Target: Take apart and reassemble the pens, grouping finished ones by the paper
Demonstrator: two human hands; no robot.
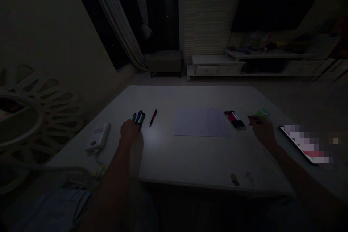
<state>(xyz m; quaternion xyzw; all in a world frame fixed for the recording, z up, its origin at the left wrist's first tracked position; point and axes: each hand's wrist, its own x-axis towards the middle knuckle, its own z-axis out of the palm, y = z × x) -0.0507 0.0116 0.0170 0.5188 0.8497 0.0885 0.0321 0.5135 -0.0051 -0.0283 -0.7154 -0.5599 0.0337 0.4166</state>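
In the dim head view, my left hand is curled on the white table at a small group of pens, green, blue and dark. Its fingertips are hidden, so what they grip does not show. A single purple and black pen lies just to the right of that group. My right hand is raised a little over the table's right side, fingers pinched around a thin dark pen. Left of it, several pens with pink, black and white parts lie side by side. Scribbled paper lies between the hands.
Behind my right hand is a green item. A lit tablet lies at the right edge. A white power strip with a cable sits at left. Small stickers are near the front edge of the table.
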